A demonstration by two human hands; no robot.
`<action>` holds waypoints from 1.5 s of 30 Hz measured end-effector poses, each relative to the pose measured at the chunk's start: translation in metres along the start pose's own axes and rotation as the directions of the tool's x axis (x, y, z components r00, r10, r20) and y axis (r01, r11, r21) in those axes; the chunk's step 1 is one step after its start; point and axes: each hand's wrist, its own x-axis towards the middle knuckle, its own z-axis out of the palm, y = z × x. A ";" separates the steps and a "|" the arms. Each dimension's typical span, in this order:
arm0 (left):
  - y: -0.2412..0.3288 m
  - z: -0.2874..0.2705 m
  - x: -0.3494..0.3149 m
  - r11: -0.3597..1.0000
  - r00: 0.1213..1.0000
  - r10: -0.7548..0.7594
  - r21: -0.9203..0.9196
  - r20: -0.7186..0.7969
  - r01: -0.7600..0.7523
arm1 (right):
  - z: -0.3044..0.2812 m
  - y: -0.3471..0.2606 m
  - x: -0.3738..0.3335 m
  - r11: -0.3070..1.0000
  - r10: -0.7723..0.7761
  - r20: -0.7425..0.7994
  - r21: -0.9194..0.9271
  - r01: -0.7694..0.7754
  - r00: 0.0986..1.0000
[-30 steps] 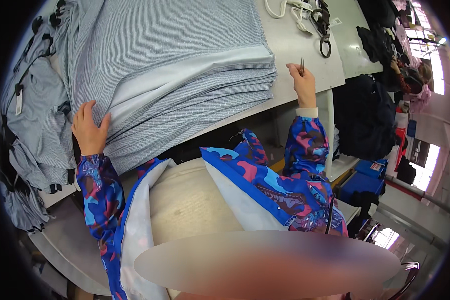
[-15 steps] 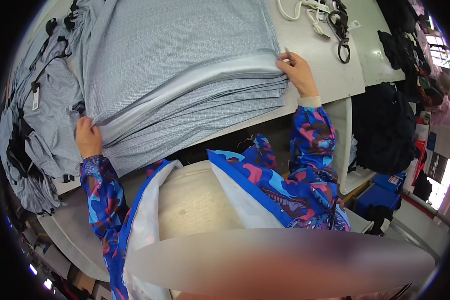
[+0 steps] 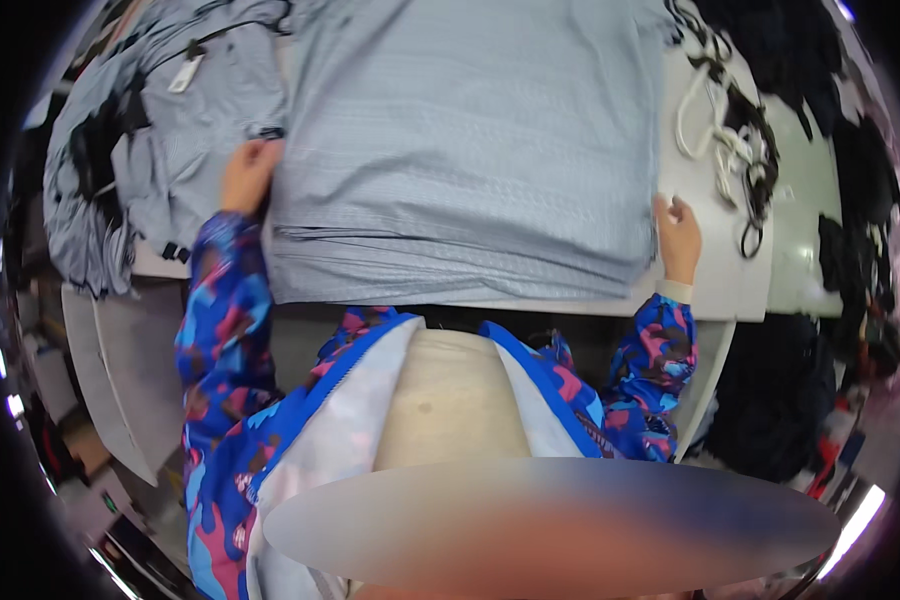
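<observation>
A stack of light grey-blue knit garments (image 3: 470,150) lies flat on the table before me, its layered lower edges facing me. At its left side, my left hand (image 3: 250,178) is closed with the fingertips at the edge of the top garment; motion blurs it slightly. My right hand (image 3: 678,240) is at the opposite side edge, lower down, with thumb and fingers bent in a pinch at the cloth. Whether a small tool is also in the right hand, I cannot make out. The top garment has a few soft creases.
More grey garments with black trim and a white tag (image 3: 184,75) are heaped at the left. White and black cords (image 3: 735,150) lie on the table (image 3: 710,285) at the right. Dark cloth (image 3: 770,400) is piled below the table's right end.
The top garment's lower edge, raised between both hands before, now lies down over the stack. Both hands have shifted to its side edges. My view has turned, so the stack appears straighter.
</observation>
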 end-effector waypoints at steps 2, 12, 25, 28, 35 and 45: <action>0.010 0.045 0.000 0.952 1.000 -0.020 0.307 0.014 0.015 | 0.025 -0.015 -0.002 0.987 0.044 0.004 -0.156 -0.043 0.999; 0.043 0.065 -0.026 0.942 0.976 -0.080 0.335 0.204 0.007 | 0.029 -0.024 0.019 0.970 0.003 0.095 -0.241 0.020 0.995; 0.233 0.190 -0.206 0.569 -0.165 0.198 -0.250 0.966 -0.783 | 0.043 -0.030 0.121 0.897 -0.191 -0.009 -0.409 0.171 0.981; 0.254 0.210 -0.208 0.540 -0.317 0.189 -0.368 0.929 -0.757 | 0.074 -0.052 0.144 0.901 -0.256 -0.032 -0.370 0.227 0.966; 0.269 0.258 -0.163 0.533 -0.484 0.132 -0.474 0.865 -0.701 | 0.145 -0.138 0.174 0.705 -0.701 -0.038 -0.191 0.683 0.712; 0.288 0.319 -0.060 0.595 -0.412 0.240 -0.469 0.879 -0.653 | 0.184 -0.220 0.265 0.488 -0.859 -0.269 -0.174 0.855 0.435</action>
